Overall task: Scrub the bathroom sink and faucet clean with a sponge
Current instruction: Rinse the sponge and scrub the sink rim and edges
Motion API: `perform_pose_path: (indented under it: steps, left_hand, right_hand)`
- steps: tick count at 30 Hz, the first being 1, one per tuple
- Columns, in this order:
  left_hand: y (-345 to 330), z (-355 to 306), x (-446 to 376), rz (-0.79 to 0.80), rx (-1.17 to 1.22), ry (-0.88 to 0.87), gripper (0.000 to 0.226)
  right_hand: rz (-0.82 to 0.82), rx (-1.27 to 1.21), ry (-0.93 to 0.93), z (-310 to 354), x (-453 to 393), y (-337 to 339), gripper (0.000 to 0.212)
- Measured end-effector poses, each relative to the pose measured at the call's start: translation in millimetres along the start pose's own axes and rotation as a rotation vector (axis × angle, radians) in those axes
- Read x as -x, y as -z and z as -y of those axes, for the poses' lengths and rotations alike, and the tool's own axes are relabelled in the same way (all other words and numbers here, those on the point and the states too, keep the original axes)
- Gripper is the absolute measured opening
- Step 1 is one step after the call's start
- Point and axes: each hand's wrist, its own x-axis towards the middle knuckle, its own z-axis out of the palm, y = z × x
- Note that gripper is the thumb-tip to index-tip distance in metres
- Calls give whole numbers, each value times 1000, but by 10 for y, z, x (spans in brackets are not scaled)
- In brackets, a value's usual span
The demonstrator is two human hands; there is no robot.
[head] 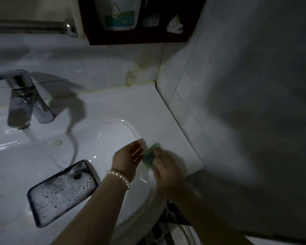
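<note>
A white bathroom sink (113,106) fills the left and middle of the view. Its chrome faucet (23,99) stands at the left with water running from the spout into the basin. My right hand (168,167), blurred, holds a green sponge (149,155) over the sink's right rim. My left hand (129,156), with a pearl bracelet on the wrist, is right beside the sponge with straight fingers; whether they touch it is not clear.
A dark rectangular tray (60,193) full of soapy water sits in the basin at the lower left. A tiled wall (237,85) closes the right side. Above hang a dark shelf with a soap dispenser (119,13) and a chrome rail (34,28).
</note>
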Motion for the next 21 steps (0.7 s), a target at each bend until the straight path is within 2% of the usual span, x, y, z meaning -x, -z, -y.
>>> perform_pose_path:
  steps: [2,4,5,7,8,10,11,12,14,16,17,19,21]
  left_hand:
    - [-108,48,65,28,-60,-60,16]
    - [-154,44,68,38,-115,-69,17]
    - [-174,43,44,45,-152,-48,20]
    - [-226,116,48,86,-231,16,25]
    - [-268,163,67,117,-250,43,27]
    - [-343,266,114,175,-252,67,29]
    - [-360,302,118,192,-276,51,29]
    - [-359,310,112,202,-311,23,29]
    - [-294,239,77,211,-351,-23,28]
    - [-138,114,41,209,-373,-52,25]
    - [-35,37,43,225,-378,-56,26]
    - [170,-82,88,258,-379,-40,31]
    - [347,-125,153,246,-390,-2,30]
  right_hand:
    - [156,-98,90,-21,-197,29,35]
    - [203,-28,-38,-323,-387,145,41]
    - [190,39,-145,-490,-407,214,40]
    - [-16,185,-339,-645,-123,226,37]
    - [-44,131,-365,-566,77,172,37]
    - [114,-98,-290,-302,339,38,42]
    - [147,-145,-206,-253,334,29,41]
    - [99,-75,-160,-320,257,53,36]
    - [62,-12,-233,-544,112,233,24]
    - [-21,-63,-405,-614,65,355,34]
    - [-61,-16,-408,-565,124,325,38]
    - [-74,7,-288,-189,328,129,38]
    - [2,-23,-64,159,461,-90,36]
